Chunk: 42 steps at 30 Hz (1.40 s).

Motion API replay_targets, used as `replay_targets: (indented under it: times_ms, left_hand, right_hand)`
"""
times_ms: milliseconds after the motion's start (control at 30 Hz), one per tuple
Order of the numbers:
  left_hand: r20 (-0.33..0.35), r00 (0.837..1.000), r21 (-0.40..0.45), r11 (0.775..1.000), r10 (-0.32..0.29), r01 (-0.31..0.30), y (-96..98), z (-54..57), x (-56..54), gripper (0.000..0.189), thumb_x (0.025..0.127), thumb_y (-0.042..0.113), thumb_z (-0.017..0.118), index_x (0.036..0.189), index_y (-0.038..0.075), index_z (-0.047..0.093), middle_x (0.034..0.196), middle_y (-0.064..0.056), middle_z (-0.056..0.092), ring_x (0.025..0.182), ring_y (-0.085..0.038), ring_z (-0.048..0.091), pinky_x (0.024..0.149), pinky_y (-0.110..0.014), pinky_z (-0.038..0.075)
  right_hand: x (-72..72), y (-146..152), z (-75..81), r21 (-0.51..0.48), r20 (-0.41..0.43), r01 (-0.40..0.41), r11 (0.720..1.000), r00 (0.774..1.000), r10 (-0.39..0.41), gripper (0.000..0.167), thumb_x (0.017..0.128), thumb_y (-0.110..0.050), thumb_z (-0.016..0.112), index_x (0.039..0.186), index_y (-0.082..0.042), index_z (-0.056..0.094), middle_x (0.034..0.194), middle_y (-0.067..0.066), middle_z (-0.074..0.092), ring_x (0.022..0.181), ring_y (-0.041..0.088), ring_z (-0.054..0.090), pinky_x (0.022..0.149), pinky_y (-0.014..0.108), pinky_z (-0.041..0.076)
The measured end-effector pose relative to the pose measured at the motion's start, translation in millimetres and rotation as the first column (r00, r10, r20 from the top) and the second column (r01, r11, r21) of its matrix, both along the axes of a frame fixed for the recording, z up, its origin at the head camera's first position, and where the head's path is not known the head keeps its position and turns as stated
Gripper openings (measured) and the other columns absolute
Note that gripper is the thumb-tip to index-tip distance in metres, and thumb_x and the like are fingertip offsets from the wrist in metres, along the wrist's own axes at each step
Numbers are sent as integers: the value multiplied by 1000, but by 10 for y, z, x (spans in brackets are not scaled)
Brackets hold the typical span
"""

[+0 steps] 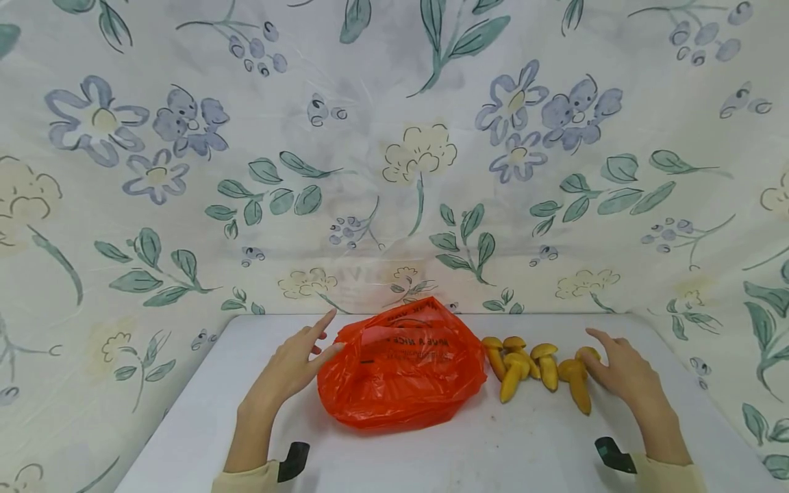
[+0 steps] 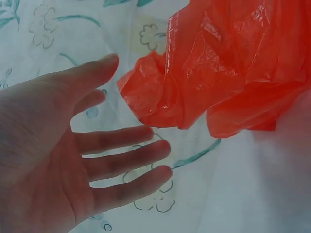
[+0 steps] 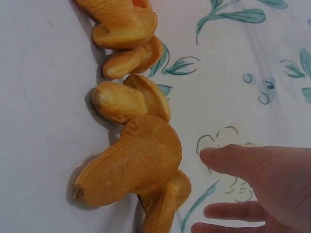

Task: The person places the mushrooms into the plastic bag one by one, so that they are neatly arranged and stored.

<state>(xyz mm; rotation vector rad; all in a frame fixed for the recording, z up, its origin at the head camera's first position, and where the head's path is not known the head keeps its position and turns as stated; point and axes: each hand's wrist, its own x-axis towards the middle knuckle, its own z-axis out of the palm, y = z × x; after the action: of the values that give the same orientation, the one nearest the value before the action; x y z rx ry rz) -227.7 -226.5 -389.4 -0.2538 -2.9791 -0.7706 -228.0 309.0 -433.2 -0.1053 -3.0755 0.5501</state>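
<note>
A red plastic bag [image 1: 403, 376] with dark printing lies puffed up on the white table, its crumpled edge [image 2: 146, 90] toward my left hand. That left hand [image 1: 296, 363] is just left of the bag, fingers spread and holding nothing. In the left wrist view, thumb and fingers [image 2: 126, 162] stand apart around a gap. Right of the bag lie several yellow-brown mushrooms [image 1: 514, 373] in a loose row. My right hand [image 1: 625, 370] hovers beside the rightmost mushrooms [image 3: 131, 167], its thumb [image 3: 223, 160] extended and its fingers partly out of the right wrist view.
Behind the white table [image 1: 524, 452] hangs a floral cloth [image 1: 382, 226] with blue, green and cream prints, reaching down around its sides. Each wrist wears a dark strap-like device [image 1: 294, 461]. The pale sleeves [image 1: 668, 476] end near the table's front.
</note>
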Motion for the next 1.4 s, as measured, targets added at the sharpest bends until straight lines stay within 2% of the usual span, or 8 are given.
replay_targets:
  times_ms: [167, 400, 733, 867, 967, 1067, 1200, 1400]
  left_hand:
    - [15, 997, 37, 996, -77, 77, -1, -17, -17, 66, 95, 39, 61, 154, 28, 32, 119, -14, 65, 101, -25, 62, 78, -38, 59]
    - [35, 991, 74, 989, -127, 124, 23, -30, -16, 56, 94, 18, 65, 146, 23, 47, 115, -9, 68, 89, -18, 63, 69, -26, 59]
    - [-24, 980, 84, 976, -198, 200, 70, -108, -47, 53, 91, -1, 63, 140, 16, 56, 118, -6, 70, 94, -18, 64, 76, -24, 58]
    - [-24, 978, 95, 973, -209, 210, 90, -132, -63, 50, 91, -3, 61, 138, 15, 58, 118, -7, 70, 94, -19, 65, 76, -24, 59]
    - [-9, 982, 105, 976, -191, 191, 108, -134, -62, 49, 91, -3, 62, 135, 17, 60, 119, -5, 69, 94, -18, 64, 76, -23, 58]
    - [-16, 979, 104, 973, -203, 204, 124, -133, -63, 48, 90, -4, 62, 134, 16, 61, 119, -4, 70, 95, -17, 63, 78, -24, 58]
    - [-23, 976, 107, 971, -215, 216, 140, -128, -62, 48, 90, -6, 60, 133, 15, 62, 118, -4, 70, 96, -16, 63, 79, -25, 58]
    - [8, 982, 120, 975, -190, 187, 145, -109, -55, 48, 90, -5, 61, 133, 15, 61, 117, -5, 70, 95, -18, 63, 77, -26, 59]
  right_hand:
    - [2, 33, -24, 1, 25, -6, 1000, 1000, 6, 59, 97, -33, 57, 144, -3, 38, 126, 40, 48, 107, 57, 53, 78, 69, 50]
    - [-15, 94, -62, 8, 47, -30, 1000, 998, 30, 54, 96, -28, 58, 142, -3, 42, 122, 39, 52, 105, 56, 55, 75, 67, 51]
    - [-46, 149, -117, -29, 98, -37, 999, 994, 40, 52, 95, -25, 60, 140, -5, 44, 118, 35, 57, 90, 42, 62, 65, 51, 54]
    - [-51, 155, -133, -32, 101, -32, 999, 994, 35, 52, 95, -23, 59, 141, -5, 43, 115, 33, 58, 85, 35, 61, 62, 44, 53]
    - [-53, 162, -146, -33, 107, -32, 999, 994, 35, 53, 94, -23, 59, 141, -5, 42, 112, 32, 59, 82, 34, 60, 62, 44, 53]
    - [-56, 168, -151, -42, 113, -31, 999, 993, 36, 53, 94, -22, 59, 141, -6, 40, 110, 31, 60, 80, 32, 60, 62, 43, 53]
    - [-56, 167, -155, -49, 120, -27, 998, 992, 33, 55, 94, -23, 60, 142, -6, 39, 110, 32, 61, 81, 34, 61, 64, 46, 54]
    - [-48, 170, -144, -50, 147, -18, 999, 989, 25, 57, 94, -22, 60, 143, -6, 37, 116, 35, 58, 85, 38, 62, 67, 50, 55]
